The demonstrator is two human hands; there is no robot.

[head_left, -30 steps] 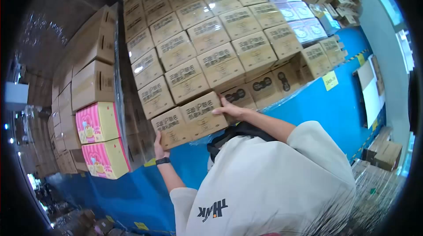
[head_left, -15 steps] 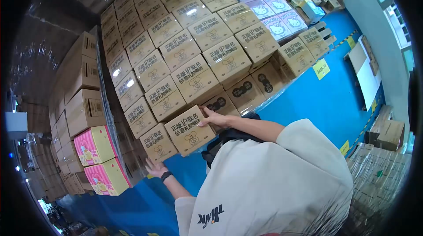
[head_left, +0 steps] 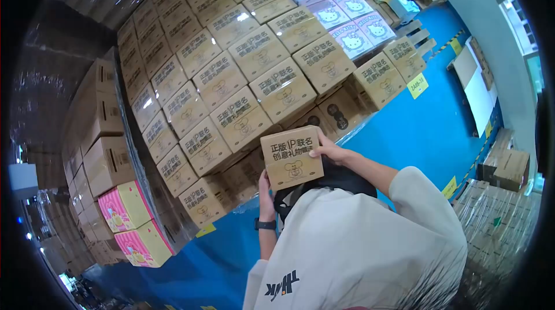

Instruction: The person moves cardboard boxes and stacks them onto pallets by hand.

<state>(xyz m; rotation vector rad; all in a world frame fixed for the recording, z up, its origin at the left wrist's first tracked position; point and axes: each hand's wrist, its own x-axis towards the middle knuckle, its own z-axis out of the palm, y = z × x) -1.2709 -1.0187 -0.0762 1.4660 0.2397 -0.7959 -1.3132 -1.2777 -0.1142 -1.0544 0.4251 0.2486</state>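
Observation:
A brown cardboard box [head_left: 292, 159] with black Chinese lettering and a small cartoon animal is held in front of my body, off the stack. My right hand [head_left: 330, 150] grips its right side, thumb on the top face. At its lower left side, my left hand [head_left: 265, 199] presses against the box, its fingers partly hidden. A dark watch [head_left: 265, 224] is on that wrist. Beyond the held box rises a large stack of matching cartons [head_left: 240, 114], and one matching box [head_left: 202, 200] sits at the stack's near left corner.
Hello Kitty boxes [head_left: 351, 37] lie atop the stack's far right part. Pink and yellow boxes [head_left: 139, 244] stand at left beside wrapped cartons [head_left: 111, 162]. Blue floor [head_left: 428, 142] runs along the right, with a yellow label [head_left: 417, 85] and white boards [head_left: 478, 96].
The box has come off the stack's near edge, to the right and toward my body. My left hand has moved from beside the corner box onto the held box.

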